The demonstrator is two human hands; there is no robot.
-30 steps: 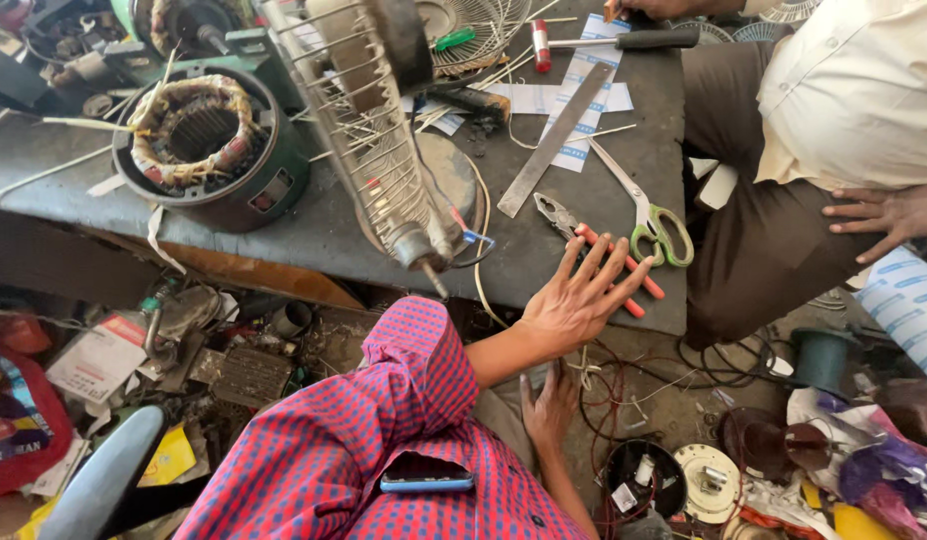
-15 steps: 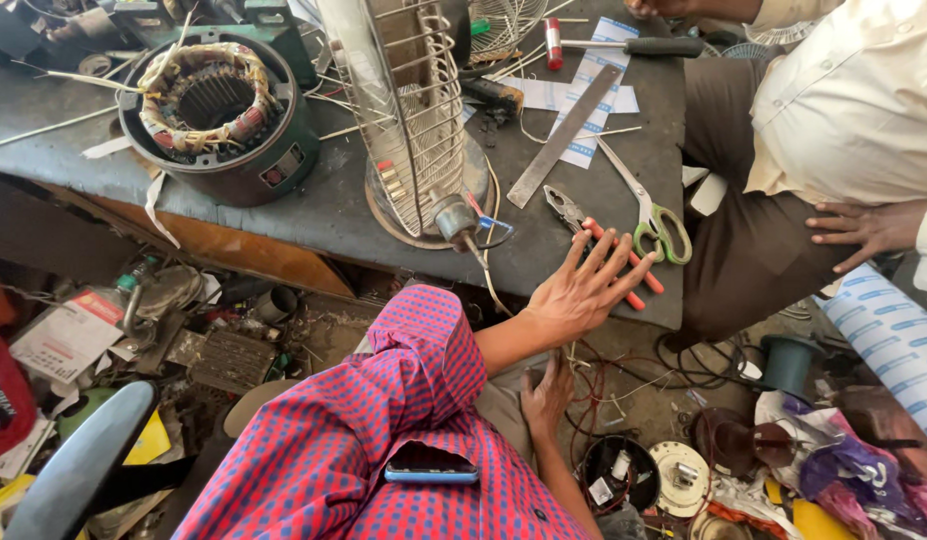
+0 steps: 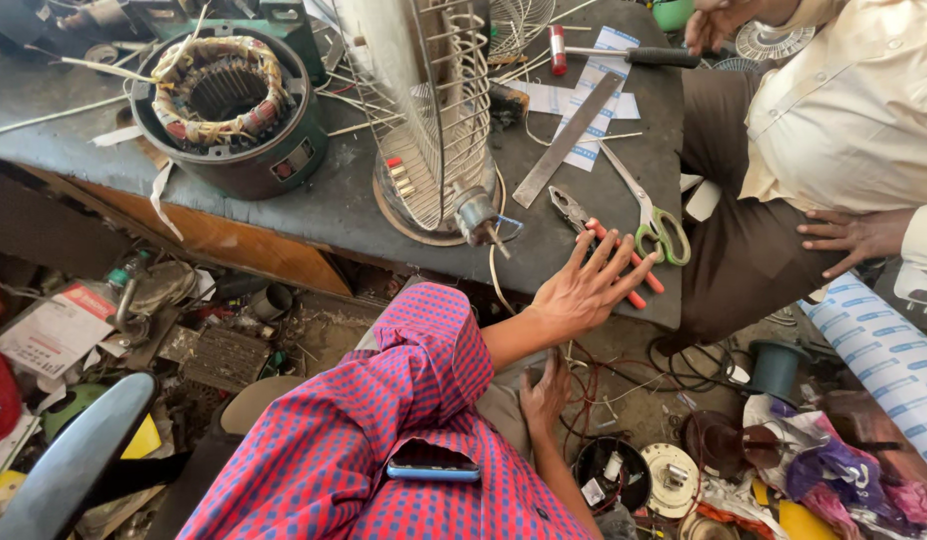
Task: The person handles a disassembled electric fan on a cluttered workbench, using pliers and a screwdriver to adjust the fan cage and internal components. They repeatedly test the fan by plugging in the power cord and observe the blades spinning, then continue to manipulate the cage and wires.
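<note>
Reaching left hand (image 3: 584, 290) spreads open, fingertips touching red-handled pliers (image 3: 606, 243).

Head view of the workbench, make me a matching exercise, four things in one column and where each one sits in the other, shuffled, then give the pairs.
Things:
1. pliers
2. scissors
3. motor stator
4. phone

Places:
A. in the checked shirt's pocket
B. far left of the bench, copper windings showing
C. red handles under the left hand fingertips
D. green handles, just right of the red-handled tool

Pairs: 1-C, 2-D, 3-B, 4-A
</note>
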